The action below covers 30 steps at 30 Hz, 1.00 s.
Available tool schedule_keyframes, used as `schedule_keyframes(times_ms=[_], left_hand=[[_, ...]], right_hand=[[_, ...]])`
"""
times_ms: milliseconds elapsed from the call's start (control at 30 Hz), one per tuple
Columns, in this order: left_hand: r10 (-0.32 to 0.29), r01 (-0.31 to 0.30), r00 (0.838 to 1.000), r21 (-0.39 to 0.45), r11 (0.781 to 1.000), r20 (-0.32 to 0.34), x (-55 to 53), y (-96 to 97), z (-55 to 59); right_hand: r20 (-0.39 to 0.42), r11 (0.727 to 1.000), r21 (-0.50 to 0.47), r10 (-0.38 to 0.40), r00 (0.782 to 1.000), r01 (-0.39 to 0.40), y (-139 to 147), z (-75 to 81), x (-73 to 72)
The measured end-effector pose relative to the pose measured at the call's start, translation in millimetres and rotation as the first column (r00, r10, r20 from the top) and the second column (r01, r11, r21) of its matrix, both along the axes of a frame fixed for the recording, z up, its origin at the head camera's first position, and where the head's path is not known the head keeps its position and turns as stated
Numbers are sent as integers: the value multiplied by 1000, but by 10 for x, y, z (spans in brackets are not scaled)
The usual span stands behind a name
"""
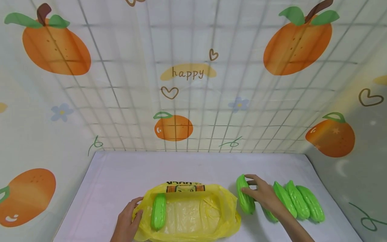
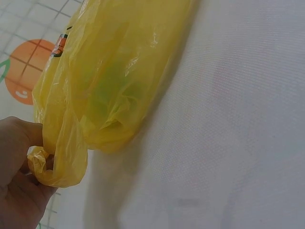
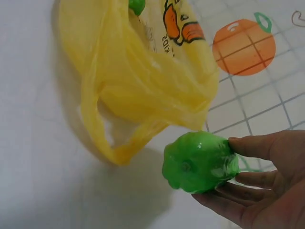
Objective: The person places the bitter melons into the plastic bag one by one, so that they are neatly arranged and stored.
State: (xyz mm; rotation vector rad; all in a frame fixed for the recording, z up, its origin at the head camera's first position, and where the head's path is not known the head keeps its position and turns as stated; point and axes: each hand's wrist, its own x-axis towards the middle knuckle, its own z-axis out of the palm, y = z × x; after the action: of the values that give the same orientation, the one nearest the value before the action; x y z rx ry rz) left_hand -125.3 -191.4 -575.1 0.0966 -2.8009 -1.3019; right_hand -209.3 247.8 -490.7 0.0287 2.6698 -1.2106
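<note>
A yellow plastic bag (image 1: 193, 232) lies on the table with its mouth spread wide. Inside, at its left end, is one long green vegetable (image 1: 158, 211). My left hand (image 1: 128, 218) grips the bag's left rim; in the left wrist view, its fingers hold the bunched handle (image 2: 64, 167). Just right of the bag, my right hand (image 1: 263, 193) holds a glossy green ribbed vegetable (image 1: 244, 195), tapered like a bitter melon. The right wrist view shows its lobed end (image 3: 190, 164), with thumb and fingers on opposite sides. It is close to the bag's loose right handle (image 3: 119, 155).
Several more green vegetables (image 1: 297, 201) lie side by side on the white table (image 1: 121, 168) at the right; my right forearm partly covers one (image 1: 270, 215). A patterned cloth wall (image 1: 193, 101) stands behind the table, with others at both sides.
</note>
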Motion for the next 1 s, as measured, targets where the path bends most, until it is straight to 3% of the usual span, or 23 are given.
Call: schedule_keyframes(times_ms=[600,1000], left_hand=[[4,-5,1000,14,1000,14,-1,2,26],[6,-6,1000,15,1000,24,6,6,39]], right_hand=[[-35,999,-20,46,998,-47,-185,345,46],[9,994,-101,42,999,-40,-328,440,88]])
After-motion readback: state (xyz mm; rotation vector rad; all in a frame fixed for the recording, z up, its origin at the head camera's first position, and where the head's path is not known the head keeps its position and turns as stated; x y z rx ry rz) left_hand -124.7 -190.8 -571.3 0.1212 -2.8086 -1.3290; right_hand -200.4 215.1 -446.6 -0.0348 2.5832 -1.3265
